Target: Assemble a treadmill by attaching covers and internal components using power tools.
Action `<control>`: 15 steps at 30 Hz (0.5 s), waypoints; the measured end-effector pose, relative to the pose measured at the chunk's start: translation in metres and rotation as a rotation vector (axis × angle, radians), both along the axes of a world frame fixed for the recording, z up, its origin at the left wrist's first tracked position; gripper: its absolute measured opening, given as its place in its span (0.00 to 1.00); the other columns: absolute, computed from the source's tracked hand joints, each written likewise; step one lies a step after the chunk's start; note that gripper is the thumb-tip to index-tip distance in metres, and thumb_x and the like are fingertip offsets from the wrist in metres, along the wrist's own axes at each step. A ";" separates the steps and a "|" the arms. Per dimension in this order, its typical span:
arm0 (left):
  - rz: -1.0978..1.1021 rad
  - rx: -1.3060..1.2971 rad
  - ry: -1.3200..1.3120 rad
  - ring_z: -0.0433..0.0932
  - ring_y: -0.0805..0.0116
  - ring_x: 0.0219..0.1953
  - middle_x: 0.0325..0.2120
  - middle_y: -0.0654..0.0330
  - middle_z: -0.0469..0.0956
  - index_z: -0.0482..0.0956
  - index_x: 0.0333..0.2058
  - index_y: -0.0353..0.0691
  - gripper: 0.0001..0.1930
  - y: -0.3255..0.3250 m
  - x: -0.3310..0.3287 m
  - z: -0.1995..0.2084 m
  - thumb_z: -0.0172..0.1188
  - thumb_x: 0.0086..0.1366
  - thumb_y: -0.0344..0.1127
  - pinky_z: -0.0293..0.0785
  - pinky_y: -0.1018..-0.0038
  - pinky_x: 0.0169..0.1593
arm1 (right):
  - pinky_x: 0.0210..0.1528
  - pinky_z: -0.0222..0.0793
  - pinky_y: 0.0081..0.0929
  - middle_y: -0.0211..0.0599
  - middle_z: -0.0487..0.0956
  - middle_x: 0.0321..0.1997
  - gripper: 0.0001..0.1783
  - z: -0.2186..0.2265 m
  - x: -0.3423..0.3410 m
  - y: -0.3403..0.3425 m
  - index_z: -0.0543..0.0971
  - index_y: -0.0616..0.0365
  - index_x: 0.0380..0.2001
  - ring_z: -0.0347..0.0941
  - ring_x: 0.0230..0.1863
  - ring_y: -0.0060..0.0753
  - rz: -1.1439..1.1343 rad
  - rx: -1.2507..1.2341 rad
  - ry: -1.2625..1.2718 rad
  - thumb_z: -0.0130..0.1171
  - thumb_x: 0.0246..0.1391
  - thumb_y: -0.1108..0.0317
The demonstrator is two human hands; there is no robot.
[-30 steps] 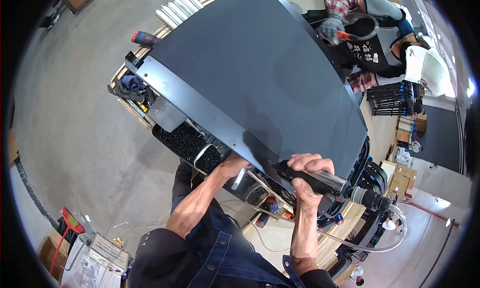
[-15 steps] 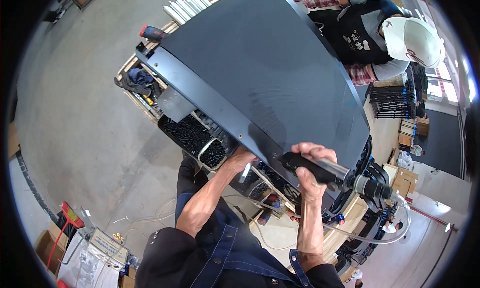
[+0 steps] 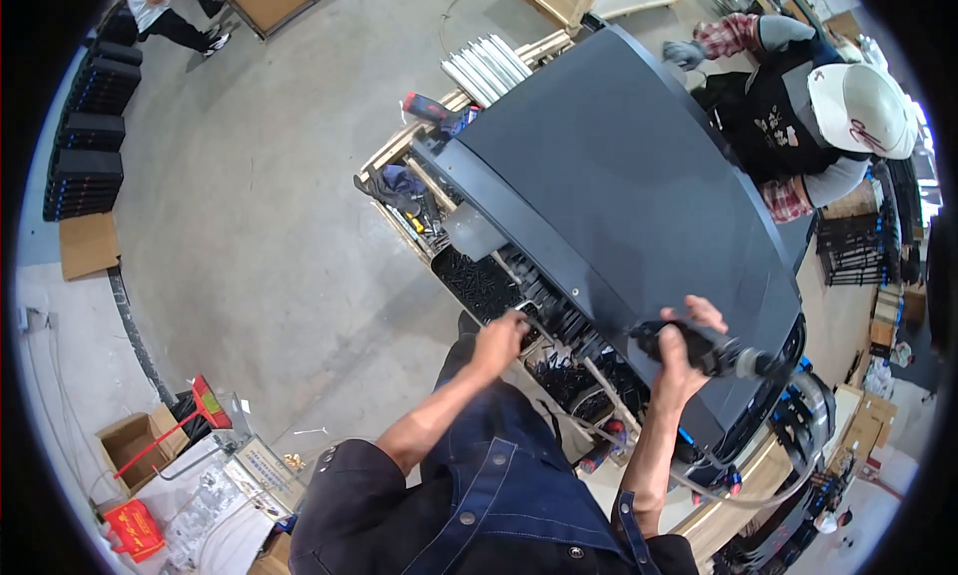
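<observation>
My right hand grips a black air screwdriver with a clear hose at its rear end. The tool lies over the near right part of a large dark grey panel, its front end pointing left. My left hand is beside the panel's near edge, above the bins of small black parts. Its fingers are drawn together; whatever they may hold is too small and blurred to name. Nearest to it are a bin of black screws and a small light-rimmed bin, partly hidden by the hand.
Across the panel stands a person in a white cap, with a gloved hand near its far edge. A red-and-black power tool and silver tubes lie at the panel's left end. More black parts fill bins below the near edge.
My left hand has come out from the panel's near edge to above the bins. The right hand still holds the screwdriver, its fingers looser. The whole view has swung left.
</observation>
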State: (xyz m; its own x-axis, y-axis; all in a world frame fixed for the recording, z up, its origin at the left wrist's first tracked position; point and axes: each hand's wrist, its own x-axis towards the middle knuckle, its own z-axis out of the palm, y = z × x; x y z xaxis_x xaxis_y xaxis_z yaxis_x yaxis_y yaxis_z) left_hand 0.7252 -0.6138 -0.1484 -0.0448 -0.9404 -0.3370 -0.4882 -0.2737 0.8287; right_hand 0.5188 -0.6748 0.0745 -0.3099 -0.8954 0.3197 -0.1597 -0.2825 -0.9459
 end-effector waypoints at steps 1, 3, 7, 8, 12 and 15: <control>0.002 -0.074 -0.088 0.82 0.40 0.38 0.34 0.43 0.83 0.77 0.44 0.37 0.10 -0.011 0.016 -0.013 0.56 0.68 0.35 0.77 0.49 0.42 | 0.51 0.78 0.36 0.45 0.74 0.54 0.23 0.000 0.008 -0.001 0.72 0.61 0.49 0.78 0.45 0.37 -0.021 0.002 0.001 0.64 0.49 0.82; 0.022 -0.108 -0.113 0.81 0.40 0.40 0.36 0.44 0.82 0.77 0.43 0.37 0.09 -0.035 0.036 -0.030 0.58 0.67 0.33 0.77 0.49 0.43 | 0.52 0.75 0.33 0.38 0.77 0.48 0.17 0.003 0.030 -0.003 0.77 0.59 0.45 0.76 0.44 0.29 -0.436 0.157 0.131 0.67 0.52 0.76; -0.109 -0.273 -0.285 0.77 0.43 0.44 0.42 0.47 0.78 0.79 0.45 0.38 0.11 -0.057 0.070 -0.077 0.59 0.64 0.32 0.74 0.52 0.47 | 0.48 0.74 0.27 0.38 0.74 0.48 0.18 0.022 0.025 -0.012 0.75 0.62 0.42 0.76 0.41 0.28 -0.070 0.117 0.149 0.67 0.47 0.82; -0.151 -0.385 -0.338 0.76 0.45 0.44 0.42 0.47 0.76 0.80 0.46 0.38 0.12 -0.064 0.059 -0.056 0.59 0.63 0.30 0.73 0.52 0.48 | 0.47 0.74 0.28 0.38 0.73 0.48 0.19 0.029 0.012 -0.005 0.75 0.62 0.42 0.77 0.40 0.28 -0.205 0.133 0.042 0.68 0.45 0.82; -0.137 0.153 0.339 0.82 0.57 0.48 0.38 0.56 0.85 0.84 0.44 0.38 0.11 -0.045 -0.002 -0.016 0.62 0.68 0.36 0.76 0.66 0.51 | 0.53 0.75 0.43 0.41 0.73 0.42 0.26 0.066 -0.027 0.048 0.67 0.60 0.52 0.79 0.38 0.36 -0.432 -0.137 -0.330 0.64 0.50 0.76; -0.180 0.722 1.283 0.77 0.63 0.57 0.53 0.58 0.79 0.78 0.54 0.42 0.18 -0.037 -0.055 0.026 0.65 0.68 0.36 0.75 0.66 0.58 | 0.52 0.75 0.43 0.37 0.74 0.36 0.23 0.071 -0.056 0.120 0.69 0.59 0.48 0.78 0.38 0.36 -0.474 -0.039 -0.356 0.66 0.50 0.73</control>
State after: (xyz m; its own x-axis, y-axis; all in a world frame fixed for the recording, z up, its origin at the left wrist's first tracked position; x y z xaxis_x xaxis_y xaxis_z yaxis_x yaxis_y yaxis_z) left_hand 0.6705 -0.6507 -0.1226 -0.7610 -0.5405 -0.3588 0.3829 -0.8207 0.4240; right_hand 0.4624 -0.5546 0.1456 -0.7672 -0.6230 0.1525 0.0482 -0.2930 -0.9549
